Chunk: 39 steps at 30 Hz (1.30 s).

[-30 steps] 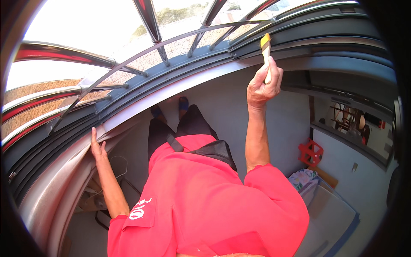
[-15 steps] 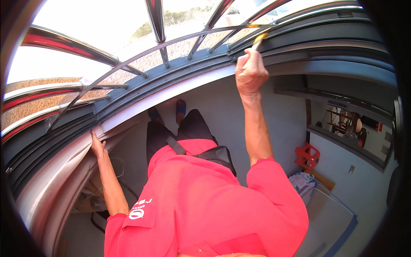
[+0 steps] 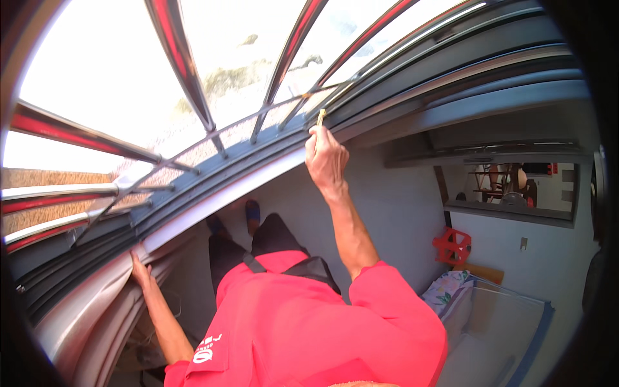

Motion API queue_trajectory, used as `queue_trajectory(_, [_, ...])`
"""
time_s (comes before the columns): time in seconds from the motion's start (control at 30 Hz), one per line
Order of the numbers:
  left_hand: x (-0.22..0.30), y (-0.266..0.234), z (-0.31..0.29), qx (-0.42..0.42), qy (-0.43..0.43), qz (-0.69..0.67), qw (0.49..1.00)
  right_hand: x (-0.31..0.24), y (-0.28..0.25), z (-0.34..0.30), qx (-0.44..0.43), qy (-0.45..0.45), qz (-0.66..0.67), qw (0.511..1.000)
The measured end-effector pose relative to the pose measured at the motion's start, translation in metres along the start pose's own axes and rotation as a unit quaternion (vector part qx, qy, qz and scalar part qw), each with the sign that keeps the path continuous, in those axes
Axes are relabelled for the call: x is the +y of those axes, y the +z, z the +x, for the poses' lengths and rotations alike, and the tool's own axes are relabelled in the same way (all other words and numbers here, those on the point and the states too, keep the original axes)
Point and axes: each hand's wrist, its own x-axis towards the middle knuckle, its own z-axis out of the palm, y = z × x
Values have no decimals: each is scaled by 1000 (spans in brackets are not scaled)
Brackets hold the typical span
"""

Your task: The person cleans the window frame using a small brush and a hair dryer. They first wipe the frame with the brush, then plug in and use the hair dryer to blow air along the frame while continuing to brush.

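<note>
Basically, hands are well apart, one out L, one up nr the middle. R hand [image 3: 327, 158] is closed round the brush [image 3: 321, 120]: fingers wrap the handle, tip pokes up past them, pale yellow & a bit blurred. Brush is at the dark track [image 3: 232, 169], abt where the sash [image 3: 425, 71] on the R begins; can't tell if the bristles touch. L hand [image 3: 141, 271] has its fingers up against the top of the curtain [image 3: 74, 322], nr the L end of the white strip [image 3: 225, 195]; can't tell if it pinches the cloth or just leans on it. Curtain hangs in folds, lower L. Shiny bars [image 3: 177, 64] slant out beyond the track, w/ v. bright light past them. Red shirt [image 3: 309, 322], dark trousers [image 3: 274, 237], black bag [image 3: 313, 271] at the waist, blue shoes [image 3: 253, 209]. Over R, by the wall [image 3: 490, 238]: red stool [image 3: 452, 246], wood board [image 3: 483, 273], floral cloth [image 3: 445, 290], clear panel [image 3: 509, 316] w/ blue edging.
</note>
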Motion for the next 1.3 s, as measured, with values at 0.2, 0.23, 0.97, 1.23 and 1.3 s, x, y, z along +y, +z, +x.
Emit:
queue_trajectory(0.2, [-2,21,-9,66,-14,120,990,-37,-168,90,332,-219,-12,917])
queue_trajectory(0.23, [-5,23,-12,63,-4,123,990,-43,-191,103,347,-231,-50,908])
queue_trajectory(0.97, [-36,51,47,-74,130,-94,984,-92,-301,192,331,-272,-119,896])
queue_trajectory(1.23, [-50,59,62,-95,206,-77,971,-99,-399,275,403,-227,4,886])
queue_trajectory(1.3, [-52,52,65,-69,232,-71,968,-100,-389,274,417,-309,-131,845])
